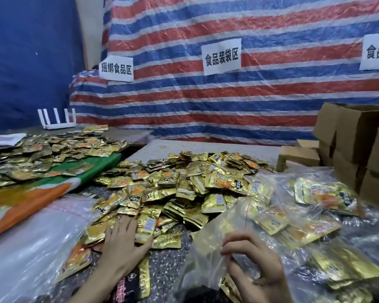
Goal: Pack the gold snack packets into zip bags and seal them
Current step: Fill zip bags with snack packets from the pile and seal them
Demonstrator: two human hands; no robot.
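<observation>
A big heap of gold snack packets (184,184) covers the middle of the table. My left hand (123,243) lies flat with straight fingers on packets at the heap's near edge. My right hand (252,265) pinches the edge of a clear zip bag (212,243) with a red seal line, held up in front of me. Filled clear bags of gold packets (315,215) lie to the right. A stack of unused clear bags (37,237) lies at the left.
A second spread of gold packets (46,154) lies on a green and orange sack at the left. Cardboard boxes (354,145) are stacked at the right. A white router (57,121) stands at the back left. A striped tarp hangs behind.
</observation>
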